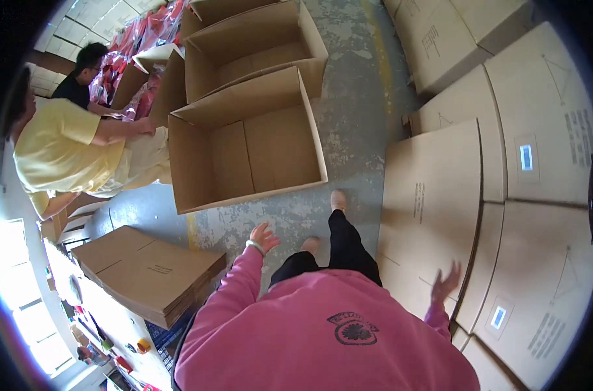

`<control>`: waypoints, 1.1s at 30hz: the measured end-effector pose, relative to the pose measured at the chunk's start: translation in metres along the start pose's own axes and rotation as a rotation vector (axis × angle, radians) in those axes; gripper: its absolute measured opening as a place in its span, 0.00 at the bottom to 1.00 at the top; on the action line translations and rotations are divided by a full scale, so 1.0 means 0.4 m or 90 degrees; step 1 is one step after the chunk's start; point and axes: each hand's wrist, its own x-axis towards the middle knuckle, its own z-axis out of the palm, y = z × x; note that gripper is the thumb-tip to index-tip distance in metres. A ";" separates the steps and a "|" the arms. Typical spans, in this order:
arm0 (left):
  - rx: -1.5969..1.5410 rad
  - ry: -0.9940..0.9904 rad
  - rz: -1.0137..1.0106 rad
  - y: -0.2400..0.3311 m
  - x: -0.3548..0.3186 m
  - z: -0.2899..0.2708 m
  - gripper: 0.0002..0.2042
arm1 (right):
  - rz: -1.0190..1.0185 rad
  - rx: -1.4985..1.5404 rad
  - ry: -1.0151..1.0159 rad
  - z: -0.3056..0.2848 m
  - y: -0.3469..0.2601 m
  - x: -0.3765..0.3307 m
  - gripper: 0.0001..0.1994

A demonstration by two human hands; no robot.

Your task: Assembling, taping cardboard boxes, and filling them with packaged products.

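The sealed cartons fill the whole right side, stacked close together with pale labels on their tops, their edges bent by the lens. One flat brown panel of that stack stands nearest the person, its face turned toward the aisle.

Next in size are the open cartons on the grey floor. The nearest open carton stands erected with its flaps up and nothing inside it; two more open cartons line up behind it, also bare inside as far as can be seen. To the lower left lies a pile of flattened cartons, not yet folded up. So, judging by how things lie, several boxes are set up and none of these is filled, while a good stock of flats is left.

At the left, two co-workers bend over red packaged goods beside the boxes.

The person in the pink top stands in the aisle, one foot forward. The left hand is raised, its grip open with fingers spread, holding nothing, near the front corner of the nearest open carton but apart from it. The right hand is likewise open and free, fingers splayed, just in front of the flat brown panel; whether it touches the card cannot be told.
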 end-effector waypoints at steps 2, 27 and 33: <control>-0.090 0.028 -0.005 0.004 0.012 -0.146 0.33 | -0.017 0.116 -0.156 0.121 -0.169 0.089 0.30; -0.299 0.086 0.275 -0.097 -0.105 0.291 0.14 | -0.197 0.194 -0.378 0.373 -0.622 0.763 0.08; -0.351 -0.037 0.190 -0.146 -0.316 0.645 0.13 | -0.392 0.092 -0.246 0.220 -0.529 1.140 0.12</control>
